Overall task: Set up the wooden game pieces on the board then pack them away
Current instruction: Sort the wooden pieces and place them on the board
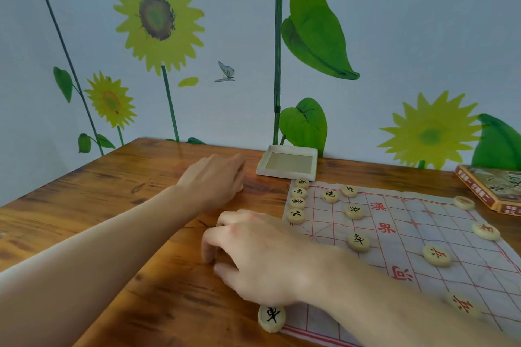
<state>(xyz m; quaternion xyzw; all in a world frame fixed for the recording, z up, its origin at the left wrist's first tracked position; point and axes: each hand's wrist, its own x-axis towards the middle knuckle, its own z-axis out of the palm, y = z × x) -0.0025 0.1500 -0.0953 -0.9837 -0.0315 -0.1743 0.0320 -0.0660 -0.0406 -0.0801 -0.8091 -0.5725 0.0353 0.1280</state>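
On the wooden table (112,205), both hands rest with fingers curled, contents hidden: left hand (217,177) at ten o'clock of the cloth xiangqi board (408,234), right hand (253,256) at nine, wooden pieces (358,241) dotting the grid.

Right hand (253,256) hiding whatever lies beneath its curled fingers, printed box (492,187) cut by right edge, lower board (423,234) corner out of frame.

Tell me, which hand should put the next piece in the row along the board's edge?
Probably the right hand: it lies right beside the board, just below the edge row. The left hand rests farther away on the table.
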